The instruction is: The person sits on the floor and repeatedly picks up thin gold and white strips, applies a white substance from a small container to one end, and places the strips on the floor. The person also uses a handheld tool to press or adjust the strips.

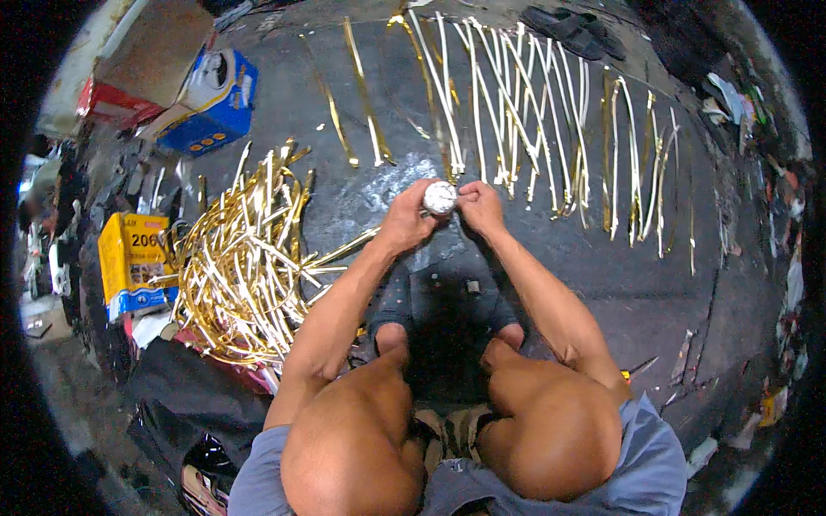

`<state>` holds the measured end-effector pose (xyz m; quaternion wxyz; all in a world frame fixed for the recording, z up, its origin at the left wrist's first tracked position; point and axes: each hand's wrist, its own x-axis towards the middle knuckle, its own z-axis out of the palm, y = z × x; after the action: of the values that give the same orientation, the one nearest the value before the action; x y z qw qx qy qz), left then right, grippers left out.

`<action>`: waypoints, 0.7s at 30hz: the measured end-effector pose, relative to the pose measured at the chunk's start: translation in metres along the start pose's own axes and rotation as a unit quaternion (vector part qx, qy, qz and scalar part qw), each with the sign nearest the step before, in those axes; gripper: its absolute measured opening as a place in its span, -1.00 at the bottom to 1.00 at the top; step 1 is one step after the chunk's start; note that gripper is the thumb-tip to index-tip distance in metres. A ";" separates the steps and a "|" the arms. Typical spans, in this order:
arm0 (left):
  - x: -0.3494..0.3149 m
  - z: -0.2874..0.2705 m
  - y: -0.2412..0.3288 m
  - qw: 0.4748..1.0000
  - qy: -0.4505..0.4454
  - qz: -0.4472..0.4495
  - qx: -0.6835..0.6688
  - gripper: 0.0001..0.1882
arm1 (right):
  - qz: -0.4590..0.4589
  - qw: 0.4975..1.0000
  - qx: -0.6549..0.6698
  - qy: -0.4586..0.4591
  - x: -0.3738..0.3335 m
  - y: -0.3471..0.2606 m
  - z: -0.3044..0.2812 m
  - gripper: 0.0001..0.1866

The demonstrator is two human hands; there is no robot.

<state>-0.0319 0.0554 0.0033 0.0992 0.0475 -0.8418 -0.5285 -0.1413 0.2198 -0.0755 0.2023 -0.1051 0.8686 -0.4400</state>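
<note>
In front of my knees, my left hand [408, 219] is wrapped round a small round object with a whitish, silvery top [440, 198]; its kind is not clear. My right hand [482, 209] is closed in a pinch against the right side of that object, and whatever lies between its fingertips is too small to make out. Just beyond both hands, the near ends of narrow gold-and-white strips [444, 103] reach toward the round object. More such strips [520, 112] lie roughly side by side on the dark mat [379, 95], running to the right.
A tangled heap of gold strips [245, 258] lies at the left. Beside it stands a yellow and blue box [138, 258]; farther back are a blue box [211, 103] and an opened cardboard box [151, 56]. Dark sandals [572, 30] lie at the far right. White powdery marks [396, 182] stain the mat.
</note>
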 end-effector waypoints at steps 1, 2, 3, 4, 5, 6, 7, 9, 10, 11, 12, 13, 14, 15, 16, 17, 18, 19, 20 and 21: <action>0.003 0.005 0.000 1.000 0.003 0.009 0.007 -0.43 | 0.018 1.000 -0.006 -0.012 0.006 0.003 0.003 -0.65; 0.002 0.009 -0.006 1.000 0.007 0.012 0.016 -0.43 | -0.022 0.998 0.050 0.045 0.009 0.013 0.009 -0.70; -0.005 0.005 -0.015 1.000 0.014 0.017 -0.018 -0.44 | 0.050 0.992 0.116 0.020 0.003 -0.002 0.013 -0.70; -0.009 0.001 -0.017 0.999 0.027 0.023 0.034 -0.46 | 0.123 0.977 0.176 -0.003 -0.004 -0.026 0.007 -0.70; -0.005 0.001 -0.014 0.999 0.017 0.023 0.032 -0.46 | 0.143 0.972 0.185 0.013 -0.005 -0.033 -0.005 -0.68; -0.004 0.002 -0.010 0.999 0.006 0.021 0.027 -0.46 | 0.166 0.967 0.192 0.030 -0.006 -0.038 -0.018 -0.66; -0.006 -0.001 -0.009 0.999 0.019 0.032 0.029 -0.47 | 0.167 0.946 0.276 0.029 -0.012 -0.049 -0.035 -0.67; -0.013 -0.006 -0.011 0.999 0.021 0.027 0.043 -0.47 | 0.155 0.909 0.386 0.018 -0.027 -0.088 -0.083 -0.70; -0.012 -0.005 -0.010 0.998 0.018 0.030 0.044 -0.47 | 0.139 0.899 0.414 0.017 -0.034 -0.110 -0.117 -0.72; -0.010 -0.002 -0.009 0.999 -0.001 -0.006 0.045 -0.49 | 0.101 0.880 0.464 0.007 -0.038 -0.117 -0.149 -0.74; -0.007 0.001 -0.008 0.999 -0.004 0.001 0.042 -0.49 | 0.063 0.858 0.510 -0.002 -0.044 -0.124 -0.179 -0.75; -0.008 0.002 -0.010 0.999 -0.003 0.004 0.041 -0.49 | 0.044 0.840 0.540 -0.006 -0.058 -0.147 -0.203 -0.77; -0.011 -0.001 -0.013 0.999 0.002 0.003 0.044 -0.50 | 0.025 0.821 0.570 -0.016 -0.070 -0.169 -0.221 -0.79; -0.011 0.001 -0.018 0.999 0.007 0.015 0.035 -0.51 | -0.004 0.802 0.596 -0.032 -0.077 -0.179 -0.243 -0.82; -0.014 -0.002 -0.019 0.999 0.011 0.011 0.041 -0.50 | -0.029 0.781 0.622 -0.053 -0.080 -0.184 -0.258 -0.84; -0.013 -0.002 -0.014 0.999 0.012 0.012 0.044 -0.50 | -0.054 0.771 0.633 -0.057 -0.087 -0.195 -0.272 -0.84; -0.009 0.001 -0.011 0.999 0.009 0.016 0.042 -0.50 | -0.080 0.762 0.640 -0.055 -0.095 -0.205 -0.287 -0.85; -0.006 0.004 -0.007 0.999 0.005 0.021 0.038 -0.50 | -0.117 0.776 0.612 -0.092 -0.100 -0.209 -0.299 -0.79; -0.004 0.003 -0.007 0.999 0.003 0.025 0.038 -0.50 | -0.111 0.786 0.603 -0.076 -0.098 -0.213 -0.302 -0.75; -0.003 0.002 -0.006 0.999 0.001 0.029 0.039 -0.50 | -0.105 0.796 0.593 -0.061 -0.095 -0.217 -0.303 -0.71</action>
<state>-0.0293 0.0548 -0.0034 0.1134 0.0278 -0.8627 -0.4921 -0.1899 0.3446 0.2852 0.2304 -0.0823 0.4071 -0.8800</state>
